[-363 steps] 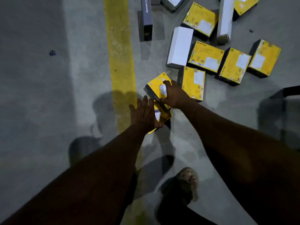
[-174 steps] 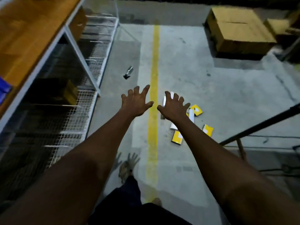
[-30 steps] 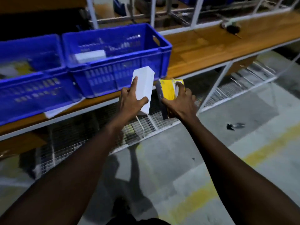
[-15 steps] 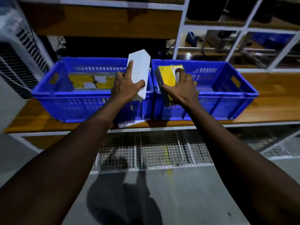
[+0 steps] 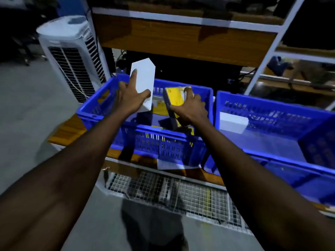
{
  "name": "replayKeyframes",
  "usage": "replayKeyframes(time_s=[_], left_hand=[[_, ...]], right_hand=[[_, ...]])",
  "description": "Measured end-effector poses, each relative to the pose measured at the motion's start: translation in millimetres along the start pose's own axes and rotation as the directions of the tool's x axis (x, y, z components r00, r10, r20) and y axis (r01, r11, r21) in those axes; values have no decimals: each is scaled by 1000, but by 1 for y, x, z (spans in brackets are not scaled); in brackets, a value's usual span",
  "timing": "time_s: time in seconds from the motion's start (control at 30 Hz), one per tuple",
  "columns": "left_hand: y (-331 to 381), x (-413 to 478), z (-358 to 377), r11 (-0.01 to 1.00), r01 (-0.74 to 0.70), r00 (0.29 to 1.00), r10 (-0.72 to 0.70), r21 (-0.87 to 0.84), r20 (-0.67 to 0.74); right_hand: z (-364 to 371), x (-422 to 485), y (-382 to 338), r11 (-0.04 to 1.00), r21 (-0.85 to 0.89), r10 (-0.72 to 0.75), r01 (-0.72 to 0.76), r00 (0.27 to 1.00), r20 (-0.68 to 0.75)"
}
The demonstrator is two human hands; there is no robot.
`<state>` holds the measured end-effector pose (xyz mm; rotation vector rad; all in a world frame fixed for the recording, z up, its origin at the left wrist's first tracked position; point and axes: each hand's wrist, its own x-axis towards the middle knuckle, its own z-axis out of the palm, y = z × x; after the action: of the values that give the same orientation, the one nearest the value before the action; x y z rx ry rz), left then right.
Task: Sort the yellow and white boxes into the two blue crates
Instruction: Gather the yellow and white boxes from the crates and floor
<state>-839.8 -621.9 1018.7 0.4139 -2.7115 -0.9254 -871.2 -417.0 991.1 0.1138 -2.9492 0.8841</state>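
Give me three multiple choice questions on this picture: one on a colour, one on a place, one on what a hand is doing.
1. The loose box in the right crate is: A yellow; B white; C black.
2. The yellow box in the right hand is over: A the left crate; B the right crate; C neither crate.
3. The left hand: A is open, empty; B grips a white box; C is an empty fist.
Answers: B, it shows white against the blue; A, that crate's walls surround it below; B, thumb and fingers clamp the box.
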Motion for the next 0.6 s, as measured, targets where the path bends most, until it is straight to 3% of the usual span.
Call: replayKeyframes(time_s=[0.17,0.4,0.6], left_hand=[[-16,19,8,998,34,999,-34,51,-14],[-32,35,13,994,36,999,-36,103,7],[-38,47,15,990,-2,998,-7,143,61]], right_hand=[[42,31,2,991,-118,-28,58,971,239],[84,42,-16,949,-254,-35,184,868,496],[102,45,-18,908,-328,-30,259,823,567]])
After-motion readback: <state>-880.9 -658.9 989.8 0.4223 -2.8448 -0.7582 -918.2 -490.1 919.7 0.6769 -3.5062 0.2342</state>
